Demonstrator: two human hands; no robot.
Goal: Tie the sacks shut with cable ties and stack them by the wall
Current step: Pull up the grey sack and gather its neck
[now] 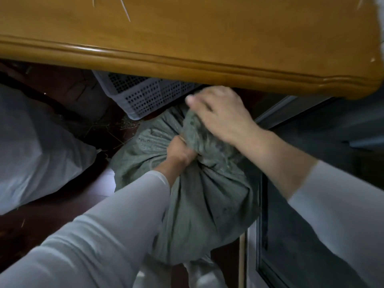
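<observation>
A full grey-green woven sack (pixel 205 204) stands on the floor in the middle of the view, its mouth gathered into a bunch. My left hand (pixel 180 151) grips the gathered neck from the left, fingers curled round the cloth. My right hand (pixel 220 113) comes from the right and holds the loose top flap of the sack above the neck, thumb raised. I see no cable tie; the hands and folds hide the neck itself.
A wooden table edge (pixel 187 65) overhangs the sack just above my hands. A white perforated plastic crate (pixel 143 94) sits under it. A white sack (pixel 35 150) lies at the left. A dark glass door frame (pixel 291 113) runs along the right.
</observation>
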